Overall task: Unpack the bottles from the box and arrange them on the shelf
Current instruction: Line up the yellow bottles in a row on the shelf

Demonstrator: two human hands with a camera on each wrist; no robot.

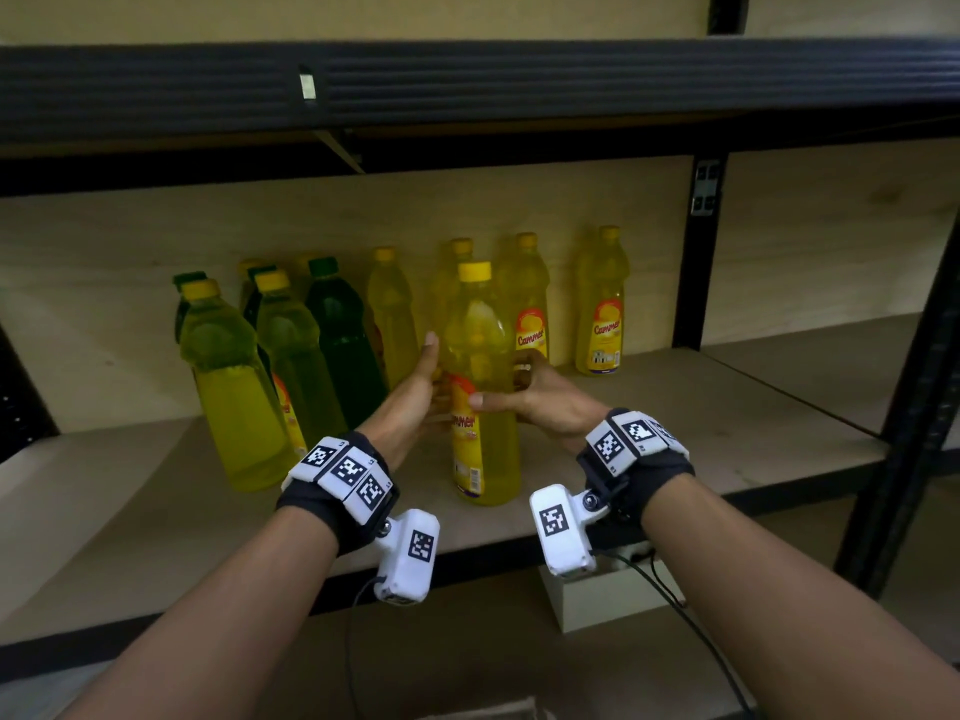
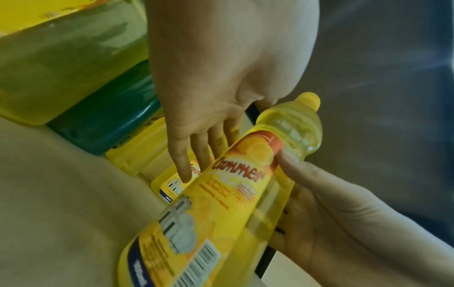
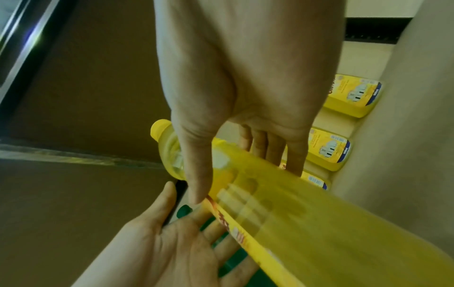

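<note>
A yellow bottle (image 1: pixel 480 356) with a yellow cap and a yellow-orange label stands upright near the front of the wooden shelf (image 1: pixel 727 407), between my two hands. My right hand (image 1: pixel 530 394) grips its middle, thumb across the front and fingers behind. My left hand (image 1: pixel 423 387) lies flat against its left side with straight fingers. In the left wrist view the left hand's fingers (image 2: pixel 181 165) reach past the bottle (image 2: pixel 221 203). The right wrist view shows the right hand (image 3: pixel 233 116) round the blurred bottle (image 3: pixel 307 213) and the left palm (image 3: pixel 172 242) open.
Several more bottles stand behind: yellow-green ones (image 1: pixel 234 387) at the left, a dark green one (image 1: pixel 343 345), and yellow ones at the back, the rightmost (image 1: pixel 600 314) apart from the rest. A black beam (image 1: pixel 467 80) runs overhead, and a black upright (image 1: pixel 696 252) stands to the right.
</note>
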